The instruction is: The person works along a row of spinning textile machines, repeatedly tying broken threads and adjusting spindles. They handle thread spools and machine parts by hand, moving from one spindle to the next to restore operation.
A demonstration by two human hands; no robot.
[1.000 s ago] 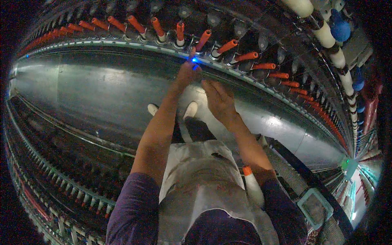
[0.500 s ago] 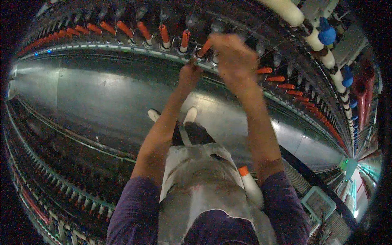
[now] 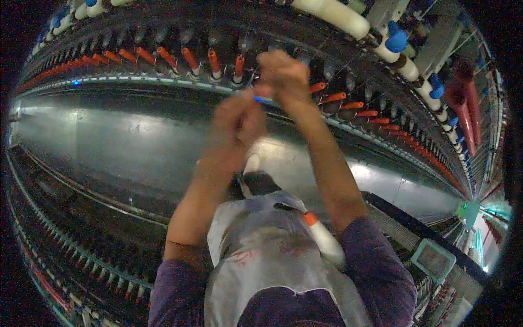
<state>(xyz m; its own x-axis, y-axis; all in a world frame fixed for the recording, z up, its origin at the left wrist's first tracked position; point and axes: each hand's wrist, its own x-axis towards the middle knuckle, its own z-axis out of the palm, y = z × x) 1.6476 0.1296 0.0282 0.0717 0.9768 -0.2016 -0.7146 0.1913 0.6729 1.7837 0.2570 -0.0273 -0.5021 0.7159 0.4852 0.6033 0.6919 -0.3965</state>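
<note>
My right hand (image 3: 284,77) is over the spindle row of a spinning frame, its fingers curled; what they hold, if anything, is hidden. My left hand (image 3: 239,117) is just below and left of it, in front of the pale rail (image 3: 180,82), smeared by motion, so its fingers cannot be made out. Left of my right hand an orange bobbin (image 3: 239,66) with white yarn at its base stands on its spindle, beside another orange bobbin (image 3: 213,64). To the right, an orange bobbin (image 3: 334,97) leans in the same row. A blue light (image 3: 260,100) glows between my hands.
Large white yarn rolls (image 3: 332,17) and blue knobs (image 3: 396,38) line the upper right, near dark red tubes (image 3: 463,109). A second machine row (image 3: 92,261) runs along the lower left. A white cone with an orange tip (image 3: 325,234) sits at my apron (image 3: 256,245).
My left hand has drawn back from the rail toward me. My right hand has come lower, closer to the rail, away from the tilted orange bobbin it was at. The view has shifted slightly.
</note>
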